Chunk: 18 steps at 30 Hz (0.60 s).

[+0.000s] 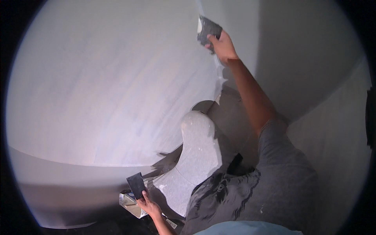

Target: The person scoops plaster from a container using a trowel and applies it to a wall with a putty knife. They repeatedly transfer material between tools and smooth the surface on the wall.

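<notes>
My right hand (222, 46) is raised high and grips a dark flat scraper blade (207, 28). The blade is pressed against the pale wall (113, 78) near the corner, with a white smear at its left edge. My left hand (149, 206) is low near the bottom edge and holds a second, smaller dark flat blade (136, 185) upright. Just below and left of that hand sits a shiny metal tray-like thing (130, 203), which the hand partly hides.
A grey speckled stone-like slab (196, 156) with a rounded top stands between my hands, below the wall corner. A second, shaded wall (309, 58) runs on the right. My grey shirt (274, 188) fills the lower right. Dark floor lies along the bottom left.
</notes>
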Motion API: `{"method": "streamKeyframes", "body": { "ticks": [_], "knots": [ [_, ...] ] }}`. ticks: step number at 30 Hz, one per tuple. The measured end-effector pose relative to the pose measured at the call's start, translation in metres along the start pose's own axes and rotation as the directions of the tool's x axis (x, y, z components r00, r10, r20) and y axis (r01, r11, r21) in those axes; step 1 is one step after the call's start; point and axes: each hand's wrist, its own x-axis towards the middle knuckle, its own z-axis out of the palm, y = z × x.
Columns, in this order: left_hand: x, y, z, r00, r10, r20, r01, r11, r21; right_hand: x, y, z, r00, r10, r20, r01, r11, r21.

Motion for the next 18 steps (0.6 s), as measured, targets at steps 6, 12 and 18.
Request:
{"method": "streamKeyframes", "body": {
  "ticks": [6,12,18],
  "knots": [
    [-0.018,0.014,0.015,0.98,-0.18,-0.084,0.153,0.953,-0.26,0.084,-0.002,0.004,0.913,-0.405,-0.053,0.32,0.791,-0.521],
    [-0.016,0.017,0.02,0.976,-0.204,-0.077,0.171,0.937,-0.304,0.112,0.002,-0.003,0.853,-0.52,-0.049,0.383,0.686,-0.619],
    [-0.019,0.005,0.006,0.98,-0.183,-0.072,0.152,0.938,-0.311,0.095,-0.035,0.021,0.912,-0.411,-0.007,0.357,0.803,-0.478]
  ]
}}
